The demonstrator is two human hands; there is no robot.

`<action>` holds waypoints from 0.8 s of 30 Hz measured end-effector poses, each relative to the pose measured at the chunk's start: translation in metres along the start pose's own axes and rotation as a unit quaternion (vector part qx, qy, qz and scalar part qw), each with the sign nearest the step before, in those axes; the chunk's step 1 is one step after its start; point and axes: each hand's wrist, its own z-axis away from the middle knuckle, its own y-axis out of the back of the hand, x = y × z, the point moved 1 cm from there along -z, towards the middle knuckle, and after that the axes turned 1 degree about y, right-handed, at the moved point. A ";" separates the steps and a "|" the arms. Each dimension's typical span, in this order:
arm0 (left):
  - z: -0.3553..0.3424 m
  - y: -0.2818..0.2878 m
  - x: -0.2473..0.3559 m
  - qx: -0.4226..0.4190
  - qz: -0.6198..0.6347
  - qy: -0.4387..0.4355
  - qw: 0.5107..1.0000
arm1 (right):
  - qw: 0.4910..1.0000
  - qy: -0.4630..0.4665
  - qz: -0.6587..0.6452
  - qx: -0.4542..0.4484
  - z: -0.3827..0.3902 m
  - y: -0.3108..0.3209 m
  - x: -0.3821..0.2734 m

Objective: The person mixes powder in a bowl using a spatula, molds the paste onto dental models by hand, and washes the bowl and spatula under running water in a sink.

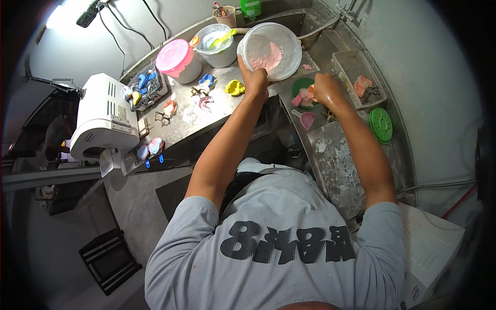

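Note:
My left hand (254,81) is closed on the near rim of a translucent plastic tub (287,49), which is tilted toward me with pink powder (269,58) inside. To its right, my right hand (329,91) is a closed fist at the edge of a green bowl (305,82). Pink material (305,97) lies in that bowl, partly against my fingers. What the fist holds, if anything, is hidden. Just nearer to me lies a pink scoop (307,120), with a small metal piece (328,115) beside it under my wrist.
Left on the metal counter stand a pink-lidded bucket (187,68), a bucket of white powder (222,58), a yellow impression tray (234,88) and a white machine (106,111). Right are a clear bin (345,66) with pink pieces and a green lid (381,125). A wall borders the right.

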 end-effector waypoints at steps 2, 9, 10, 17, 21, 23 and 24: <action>0.002 0.002 0.001 -0.008 0.000 -0.007 1.000 | 0.998 0.000 0.035 0.046 -0.001 0.002 -0.001; 0.001 0.004 -0.005 -0.057 -0.045 -0.048 0.996 | 0.994 -0.037 -0.096 0.025 0.030 0.094 0.019; 0.002 0.001 -0.006 -0.057 -0.044 -0.048 0.996 | 0.978 -0.062 -0.192 0.047 0.042 0.115 0.020; 0.035 -0.051 -0.025 -0.150 -0.106 -0.059 0.981 | 0.980 0.070 -0.050 0.178 0.030 0.109 -0.001; 0.052 -0.074 -0.028 -0.208 -0.110 -0.136 0.962 | 0.978 -0.021 -0.030 0.204 0.013 0.039 0.010; 0.063 -0.078 -0.027 -0.219 -0.160 -0.144 0.952 | 0.975 -0.054 -0.089 0.195 0.014 0.023 0.016; 0.067 -0.079 -0.026 -0.225 -0.155 -0.133 0.953 | 0.971 -0.028 -0.122 0.204 0.017 0.021 0.018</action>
